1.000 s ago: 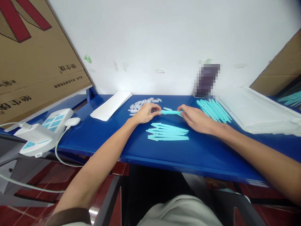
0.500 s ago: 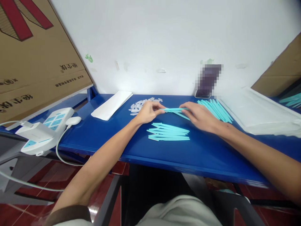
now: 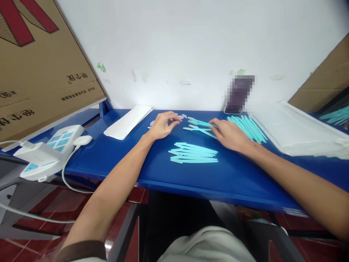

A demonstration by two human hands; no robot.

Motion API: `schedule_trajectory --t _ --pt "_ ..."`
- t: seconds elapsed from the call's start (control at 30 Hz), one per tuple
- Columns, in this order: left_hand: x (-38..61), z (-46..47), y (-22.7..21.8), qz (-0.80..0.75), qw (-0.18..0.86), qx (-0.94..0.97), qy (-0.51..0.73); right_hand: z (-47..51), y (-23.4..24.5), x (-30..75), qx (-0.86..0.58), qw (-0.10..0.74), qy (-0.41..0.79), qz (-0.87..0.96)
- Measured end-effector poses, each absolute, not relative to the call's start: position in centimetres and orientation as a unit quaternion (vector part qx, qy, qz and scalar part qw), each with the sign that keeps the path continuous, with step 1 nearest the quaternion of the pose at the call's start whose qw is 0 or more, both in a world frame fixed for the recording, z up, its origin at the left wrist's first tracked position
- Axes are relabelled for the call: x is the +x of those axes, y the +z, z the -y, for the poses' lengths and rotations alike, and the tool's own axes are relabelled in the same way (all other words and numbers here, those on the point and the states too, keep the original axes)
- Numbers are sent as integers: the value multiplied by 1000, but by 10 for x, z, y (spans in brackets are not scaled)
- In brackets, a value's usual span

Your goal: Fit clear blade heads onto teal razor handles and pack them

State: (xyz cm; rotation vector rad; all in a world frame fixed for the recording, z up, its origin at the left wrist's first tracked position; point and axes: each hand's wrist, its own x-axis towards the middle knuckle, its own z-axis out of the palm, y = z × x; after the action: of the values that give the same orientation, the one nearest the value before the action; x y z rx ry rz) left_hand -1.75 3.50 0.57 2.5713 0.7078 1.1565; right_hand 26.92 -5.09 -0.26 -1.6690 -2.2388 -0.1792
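Observation:
My left hand (image 3: 163,125) is over a pile of small translucent caps (image 3: 183,116), covering most of them. Its fingers are bent, thumb and forefinger slightly apart, with nothing visible between them. My right hand (image 3: 227,134) is closed on the handle ends of several thin turquoise eyebrow razors (image 3: 200,123), which fan out to the left; at least one has a pale tip. Nearer to me on the blue table (image 3: 152,163), a row of similar turquoise razors (image 3: 195,153) lies flat. Another bunch of razors (image 3: 249,128) rests right of my right hand.
A folded white sheet (image 3: 128,122) lies at left, near a white power strip (image 3: 58,145) with a plugged-in charger and cable. A phone (image 3: 240,94) leans on the wall. White plastic packaging (image 3: 302,131) lies at right. Cardboard boxes (image 3: 46,69) stand at both sides.
My left hand has let go of the razors and moved left, over the caps. The razors in my right hand have spread apart at their left ends.

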Motion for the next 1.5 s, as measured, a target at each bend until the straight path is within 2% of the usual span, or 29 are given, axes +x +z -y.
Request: schedule_trajectory --t 0.13,0.3,0.43,0.6,0.77,0.83,1.0,1.17,1.3,1.5 --pt "-22 -35 7 -286 42 851 438 48 -7 266 -578 185 -82 791" --pt "-23 -41 8 -425 -73 812 394 43 -10 266 -562 170 -50 808" --pt "-30 -52 8 -520 -21 772 364 34 -11 272 -535 137 -26 833" --pt "-37 -57 6 -530 32 768 358 26 -9 280 -533 118 -36 837" --pt "-30 -53 6 -520 -18 802 293 42 6 270 -531 163 -65 829" --pt "-26 -51 7 -529 -40 808 257 55 14 260 -531 175 -39 828" --pt "-18 -48 5 -523 -36 822 224 81 25 238 -475 124 104 865" --pt "-9 -50 -2 -471 -119 863 141 80 22 237 -445 107 102 883" --pt "-5 -52 -5 -459 -98 880 69 77 19 238 -444 107 100 884" --pt "-8 -49 -2 -434 -54 899 38 76 16 237 -455 148 155 864"
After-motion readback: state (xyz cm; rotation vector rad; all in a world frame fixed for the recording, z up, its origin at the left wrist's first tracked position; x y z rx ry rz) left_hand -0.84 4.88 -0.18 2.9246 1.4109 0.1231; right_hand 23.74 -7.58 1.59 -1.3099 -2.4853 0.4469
